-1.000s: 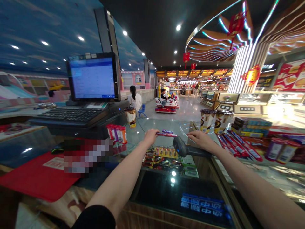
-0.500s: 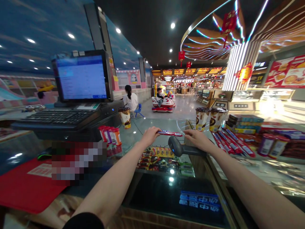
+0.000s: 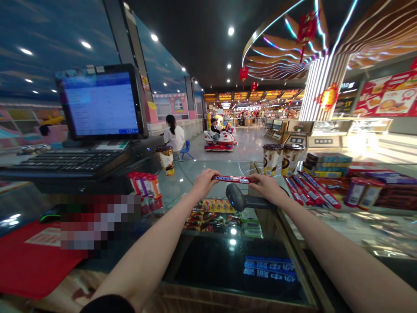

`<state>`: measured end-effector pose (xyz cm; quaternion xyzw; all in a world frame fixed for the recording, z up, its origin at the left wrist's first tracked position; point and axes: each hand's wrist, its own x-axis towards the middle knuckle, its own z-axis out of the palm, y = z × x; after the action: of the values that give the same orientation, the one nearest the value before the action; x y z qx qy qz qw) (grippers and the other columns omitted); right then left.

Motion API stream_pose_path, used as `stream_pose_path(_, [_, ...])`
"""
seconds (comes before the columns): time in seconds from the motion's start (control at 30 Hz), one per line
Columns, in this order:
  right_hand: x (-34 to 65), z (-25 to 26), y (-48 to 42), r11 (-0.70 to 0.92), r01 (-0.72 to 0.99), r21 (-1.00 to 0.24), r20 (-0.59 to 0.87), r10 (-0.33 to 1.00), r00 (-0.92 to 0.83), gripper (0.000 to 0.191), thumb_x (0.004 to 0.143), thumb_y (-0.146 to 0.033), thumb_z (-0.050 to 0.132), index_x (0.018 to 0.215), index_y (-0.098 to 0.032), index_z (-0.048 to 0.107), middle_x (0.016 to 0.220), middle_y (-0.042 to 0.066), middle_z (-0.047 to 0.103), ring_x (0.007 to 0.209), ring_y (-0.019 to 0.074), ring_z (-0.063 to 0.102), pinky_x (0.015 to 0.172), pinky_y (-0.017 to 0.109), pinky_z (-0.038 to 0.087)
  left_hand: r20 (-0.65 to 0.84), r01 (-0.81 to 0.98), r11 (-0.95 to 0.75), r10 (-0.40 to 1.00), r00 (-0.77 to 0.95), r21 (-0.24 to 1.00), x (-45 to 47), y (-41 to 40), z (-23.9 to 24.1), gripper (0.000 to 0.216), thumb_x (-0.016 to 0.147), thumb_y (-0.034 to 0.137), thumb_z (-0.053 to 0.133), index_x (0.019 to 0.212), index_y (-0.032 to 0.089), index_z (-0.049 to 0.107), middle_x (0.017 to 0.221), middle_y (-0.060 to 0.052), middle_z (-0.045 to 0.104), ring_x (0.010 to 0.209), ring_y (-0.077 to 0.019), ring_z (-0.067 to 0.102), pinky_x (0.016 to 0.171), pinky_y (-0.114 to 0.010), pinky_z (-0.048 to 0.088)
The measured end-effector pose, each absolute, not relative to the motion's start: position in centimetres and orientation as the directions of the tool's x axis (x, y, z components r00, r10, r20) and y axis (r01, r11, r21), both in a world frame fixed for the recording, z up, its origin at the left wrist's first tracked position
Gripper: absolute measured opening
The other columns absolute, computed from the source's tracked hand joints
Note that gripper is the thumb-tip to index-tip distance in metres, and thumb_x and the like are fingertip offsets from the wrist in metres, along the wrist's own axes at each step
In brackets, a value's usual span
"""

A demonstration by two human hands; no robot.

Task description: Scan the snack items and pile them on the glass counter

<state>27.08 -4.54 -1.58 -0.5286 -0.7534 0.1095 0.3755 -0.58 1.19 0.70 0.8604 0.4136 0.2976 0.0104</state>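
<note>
A red roll of Mentos candy [image 3: 230, 179] is stretched level between my two hands above the glass counter. My left hand [image 3: 205, 182] pinches its left end, and my right hand [image 3: 266, 188] has its fingers closed on the right end. The word on the wrapper faces me. Just below the roll a black barcode scanner [image 3: 237, 198] lies on the counter, its handle partly under my right hand. More red Mentos rolls [image 3: 311, 190] lie side by side to the right of that hand.
At left stand a monitor [image 3: 99, 104] and a keyboard [image 3: 65, 161]. Small candy tubes [image 3: 145, 184] and a lidded cup [image 3: 165, 160] are near them. Two more cups [image 3: 272, 160], stacked boxes [image 3: 329, 163] and two upright tubes [image 3: 361, 192] stand at right. Packets [image 3: 208, 217] show beneath the glass.
My right hand, apart from the roll's right end before, has closed on it. The roll's lettering has turned more toward me. The whole view has shifted slightly.
</note>
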Motion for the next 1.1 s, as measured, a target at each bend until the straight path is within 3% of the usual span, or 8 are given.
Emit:
stream_pose_path(0.27, [27.4, -1.5, -4.7, 0.403, 0.773, -0.49, 0.481, 0.865, -0.146, 0.025, 0.085, -0.021, 0.062, 0.108, -0.025, 0.071, 0.096, 0.003, 0.076, 0.091, 0.0195, 0.071, 0.085, 0.032, 0.052, 0.408, 0.636, -0.697, 0.714, 0.569, 0.331, -0.8, 1.3, 0.1, 0.028, 0.086, 0.018, 0.061, 0.114, 0.022, 0.063, 0.106, -0.003, 0.07, 0.098, -0.0178, 0.064, 0.091, -0.03, 0.048])
stream_pose_path(0.5, [27.6, -1.3, -4.9, 0.383, 0.788, -0.482, 0.493, 0.862, -0.117, 0.023, 0.085, -0.021, 0.062, 0.105, -0.025, 0.072, 0.093, 0.002, 0.077, 0.088, 0.0199, 0.07, 0.083, 0.032, 0.052, 0.342, 0.6, -0.774, 0.63, 0.698, 0.202, -1.2, 1.0, 0.5, 0.045, 0.089, 0.03, 0.063, 0.134, 0.03, 0.057, 0.118, -0.003, 0.068, 0.106, -0.0183, 0.063, 0.095, -0.028, 0.046])
stream_pose_path(0.8, [27.0, -1.0, -5.5, 0.388, 0.786, -0.482, 0.469, 0.872, -0.143, 0.03, 0.086, -0.024, 0.06, 0.116, -0.023, 0.068, 0.099, 0.004, 0.077, 0.091, 0.0202, 0.07, 0.086, 0.034, 0.051, 0.386, 0.734, -0.676, 0.695, 0.606, 0.064, -1.0, 0.4, 0.8, 0.031, 0.094, 0.031, 0.056, 0.124, 0.027, 0.063, 0.119, -0.005, 0.066, 0.108, -0.0192, 0.063, 0.095, -0.029, 0.046])
stream_pose_path(0.97, [27.4, 0.0, -6.1, 0.34, 0.81, -0.478, 0.432, 0.894, -0.12, 0.03, 0.09, -0.03, 0.055, 0.115, -0.022, 0.069, 0.099, 0.004, 0.077, 0.09, 0.0204, 0.07, 0.083, 0.032, 0.051, 0.411, 0.755, -0.651, 0.712, 0.569, 0.082, -1.9, 0.8, 0.6, 0.03, 0.093, 0.03, 0.058, 0.122, 0.026, 0.063, 0.116, -0.005, 0.067, 0.106, -0.02, 0.064, 0.094, -0.031, 0.048])
stream_pose_path(1.1, [27.7, 0.7, -6.7, 0.415, 0.805, -0.423, 0.372, 0.89, -0.263, 0.031, 0.093, -0.035, 0.049, 0.11, -0.021, 0.072, 0.105, 0.006, 0.076, 0.095, 0.0231, 0.069, 0.085, 0.035, 0.051, 0.448, 0.741, -0.664, 0.695, 0.563, 0.1, -2.6, 1.5, 0.2, 0.028, 0.092, 0.027, 0.059, 0.119, 0.026, 0.064, 0.111, -0.004, 0.068, 0.102, -0.0192, 0.064, 0.091, -0.03, 0.049])
